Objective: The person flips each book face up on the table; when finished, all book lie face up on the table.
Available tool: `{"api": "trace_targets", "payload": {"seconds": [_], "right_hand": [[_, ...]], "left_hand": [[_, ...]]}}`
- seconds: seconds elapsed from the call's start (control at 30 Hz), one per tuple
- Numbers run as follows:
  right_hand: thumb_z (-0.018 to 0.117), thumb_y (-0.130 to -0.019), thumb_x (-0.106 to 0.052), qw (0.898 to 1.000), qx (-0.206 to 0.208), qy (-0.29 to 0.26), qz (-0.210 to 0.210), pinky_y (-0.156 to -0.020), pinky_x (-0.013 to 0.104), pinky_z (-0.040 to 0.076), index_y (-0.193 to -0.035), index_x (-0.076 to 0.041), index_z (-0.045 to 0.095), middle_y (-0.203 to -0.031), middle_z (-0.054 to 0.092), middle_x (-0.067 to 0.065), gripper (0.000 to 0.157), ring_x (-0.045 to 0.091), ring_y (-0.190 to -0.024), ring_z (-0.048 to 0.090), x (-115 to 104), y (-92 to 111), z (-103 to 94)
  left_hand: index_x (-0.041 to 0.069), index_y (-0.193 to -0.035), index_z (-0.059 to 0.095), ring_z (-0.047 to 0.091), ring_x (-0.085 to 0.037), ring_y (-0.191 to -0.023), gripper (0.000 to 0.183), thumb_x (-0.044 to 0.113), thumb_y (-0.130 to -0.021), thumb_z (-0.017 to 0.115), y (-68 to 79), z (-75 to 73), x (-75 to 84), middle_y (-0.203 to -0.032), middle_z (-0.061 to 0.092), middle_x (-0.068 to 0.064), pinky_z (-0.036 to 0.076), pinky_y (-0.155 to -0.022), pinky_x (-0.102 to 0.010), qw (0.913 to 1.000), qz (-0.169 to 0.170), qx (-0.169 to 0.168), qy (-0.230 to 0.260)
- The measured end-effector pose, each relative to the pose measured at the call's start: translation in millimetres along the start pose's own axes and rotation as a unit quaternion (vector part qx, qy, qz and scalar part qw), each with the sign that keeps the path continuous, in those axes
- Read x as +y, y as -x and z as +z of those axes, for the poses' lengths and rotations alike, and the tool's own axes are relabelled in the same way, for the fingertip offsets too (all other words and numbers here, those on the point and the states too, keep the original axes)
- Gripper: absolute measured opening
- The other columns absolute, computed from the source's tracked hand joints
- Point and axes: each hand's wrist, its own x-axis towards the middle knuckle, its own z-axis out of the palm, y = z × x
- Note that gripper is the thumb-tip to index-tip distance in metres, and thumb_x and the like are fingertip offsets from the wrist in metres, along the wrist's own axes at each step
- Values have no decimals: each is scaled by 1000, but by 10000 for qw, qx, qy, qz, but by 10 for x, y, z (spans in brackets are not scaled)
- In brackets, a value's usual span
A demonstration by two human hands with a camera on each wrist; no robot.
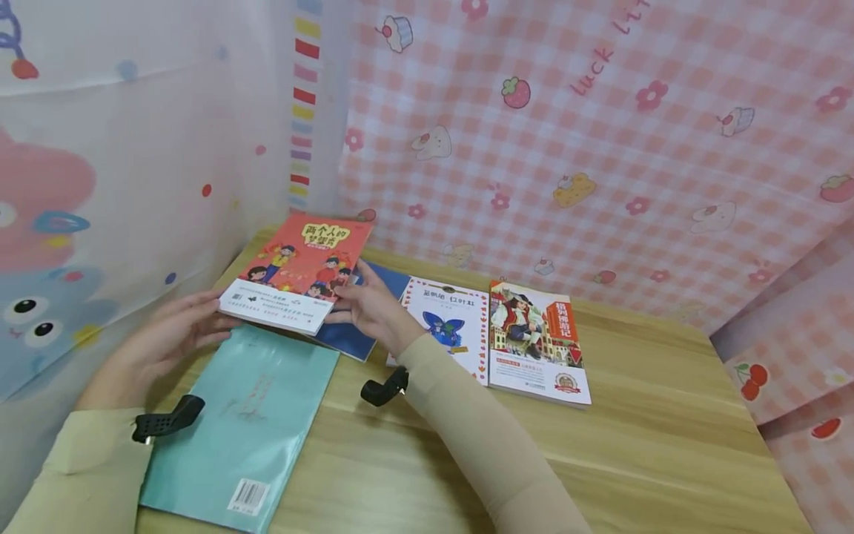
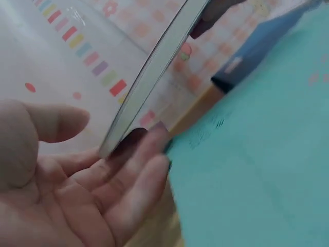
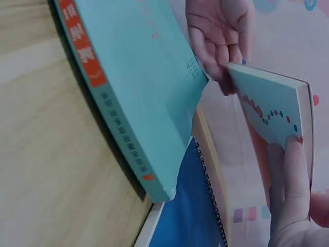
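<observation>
A paperback book (image 1: 293,252) with a red and white cover is held up, tilted, at the table's far left. My right hand (image 1: 373,300) grips its right edge, thumb on top and fingers (image 3: 293,175) spread underneath. At the book's near left corner is my left hand (image 1: 173,330); the left wrist view shows its fingers (image 2: 123,175) extended beneath that corner, the thumb standing apart from the book. Below lies a thick teal book (image 1: 247,415), back cover with barcode up. A blue spiral-bound notebook (image 3: 187,200) lies partly hidden under the raised book and right hand.
A white book with a blue butterfly (image 1: 443,315) and an illustrated book (image 1: 537,345) lie side by side on the wooden table (image 1: 640,437). Patterned cloth curtains (image 1: 534,148) hang behind and to the left. A black wrist device (image 1: 170,419) is strapped to each sleeve.
</observation>
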Motion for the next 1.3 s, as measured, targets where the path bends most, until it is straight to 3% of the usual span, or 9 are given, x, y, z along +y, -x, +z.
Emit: {"api": "trace_targets", "payload": {"seconds": [0.17, 0.27, 0.33, 0.47, 0.7, 0.9, 1.0, 1.17, 1.3], "right_hand": [[46, -102, 9, 9996, 264, 26, 61, -70, 48, 62, -158, -32, 32, -127, 65, 22, 70, 48, -118, 61, -1, -113, 22], [46, -102, 9, 9991, 407, 80, 93, -85, 57, 57, -159, -31, 32, -128, 65, 22, 70, 48, -119, 61, 19, -192, 36], [45, -102, 9, 9987, 485, 78, 124, -94, 62, 50, -159, -31, 31, -129, 65, 22, 71, 48, -119, 60, 30, -237, 46], [45, -102, 9, 9983, 528, 23, 230, -101, 66, 43, -159, -31, 31, -129, 63, 27, 71, 50, -122, 58, 45, -313, 79], [45, -104, 8, 9980, 526, 119, 328, -101, 65, 43, -161, -30, 28, -126, 63, 30, 70, 51, -122, 57, 83, -422, 163], [48, -105, 3, 9966, 777, 24, 278, -103, 58, 46, -161, -23, 29, -134, 60, 26, 65, 45, -124, 57, 113, -462, 231], [48, -104, 5, 9959, 829, 144, 330, -104, 52, 48, -163, -19, 20, -147, 49, 25, 70, 41, -131, 53, 147, -455, 283], [48, -105, 2, 9941, 274, 921, 495, -111, 46, 43, -164, -10, 2, -165, 21, 21, 76, 38, -148, 31, 170, -433, 354], [49, -106, -3, 9917, 213, 1156, 526, -113, 45, 41, -162, -5, 0, -167, 13, 19, 75, 36, -152, 21, 172, -441, 366]], "left_hand": [[-1, -161, 11, 59, -22, -120, 68, 39, -111, 34, -11, 23, -23, -151, 41, -29, 55, -88, -25, 9928, -244, 138, -1161], [-2, -161, 8, 47, -40, -132, 72, 40, -110, 37, -17, 22, -29, -155, 34, -32, 53, -96, -35, 9893, -365, 67, -1410], [-2, -161, 5, 43, -45, -135, 75, 40, -109, 40, -14, 30, -18, -155, 33, -32, 50, -101, -45, 9872, -460, -20, -1524], [-3, -160, 1, 39, -48, -137, 78, 41, -109, 41, 9, 55, 19, -156, 29, -34, 44, -107, -56, 9850, -543, -212, -1621], [-8, -157, 14, 39, -50, -137, 67, 36, -112, 36, 51, 49, 22, -155, 28, -35, 45, -106, -58, 9816, -323, -537, -1805], [-9, -157, 11, 38, -51, -138, 69, 35, -111, 38, 71, 94, 24, -154, 29, -35, 46, -105, -56, 9802, -379, -623, -1839], [-10, -155, 18, 36, -51, -139, 69, 37, -111, 39, 81, 96, 17, -153, 31, -35, 46, -106, -55, 9785, -441, -635, -1911], [-11, -153, 27, 37, -51, -139, 65, 37, -111, 39, 61, 102, 17, -151, 36, -34, 46, -106, -55, 9765, -368, -786, -1974], [-12, -151, 29, 40, -50, -138, 62, 34, -111, 40, 41, 137, 24, -150, 40, -34, 46, -106, -55, 9757, -262, -944, -1958]]}}
